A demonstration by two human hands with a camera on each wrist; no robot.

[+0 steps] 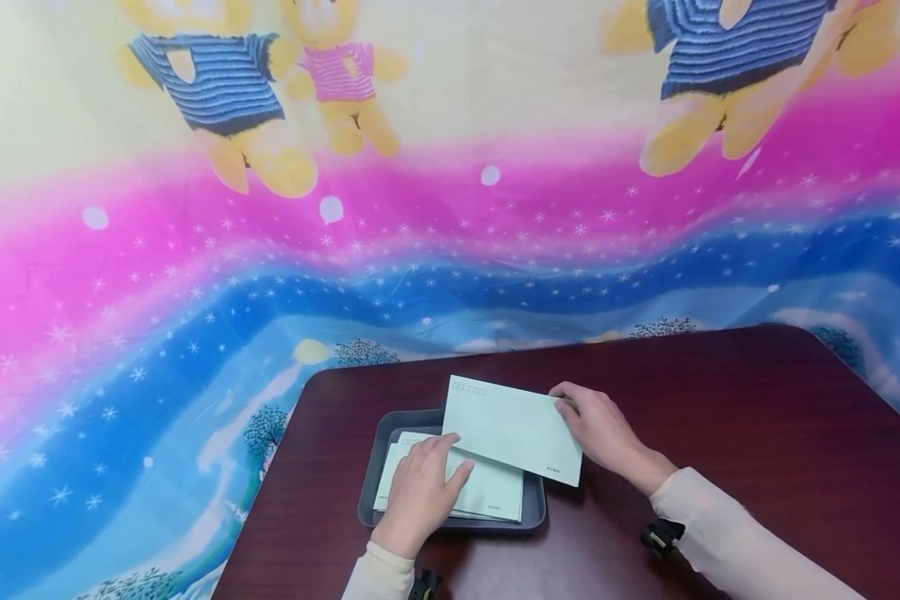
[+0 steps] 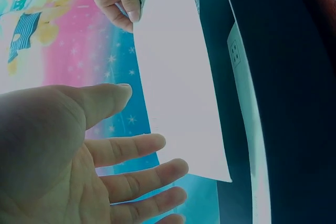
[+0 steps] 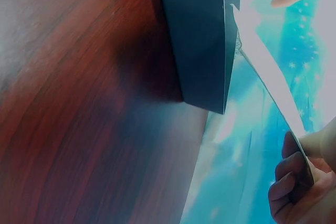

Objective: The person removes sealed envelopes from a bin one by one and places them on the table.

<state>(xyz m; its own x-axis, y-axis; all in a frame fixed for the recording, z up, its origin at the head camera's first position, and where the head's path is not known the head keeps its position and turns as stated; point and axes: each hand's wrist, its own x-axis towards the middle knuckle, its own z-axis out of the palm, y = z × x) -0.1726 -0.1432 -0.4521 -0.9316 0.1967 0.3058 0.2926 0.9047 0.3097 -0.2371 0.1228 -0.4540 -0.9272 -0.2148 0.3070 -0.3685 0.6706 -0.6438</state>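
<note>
My right hand [image 1: 603,429] pinches a white envelope [image 1: 512,427] by its right edge, thumb on one face and fingers behind. Printed boxes mark the envelope's upper left corner. It is held tilted above a dark grey tray [image 1: 367,493], overhanging the tray's right side. More white envelopes [image 1: 491,490] lie stacked in the tray, partly covered by my left hand [image 1: 420,492]. Seen from the left wrist, that hand has its thumb and fingers spread, fingertips beside the near end of the held envelope [image 2: 173,77]. The right wrist view shows the envelope [image 3: 268,72] nearly edge-on.
The tray stands on a dark reddish-brown table [image 1: 690,392] with rounded corners. Behind the table hangs a cloth backdrop [image 1: 450,233] printed with teddy bears and snowflakes. Dark wrist devices [image 1: 662,537] sit at both cream sleeves.
</note>
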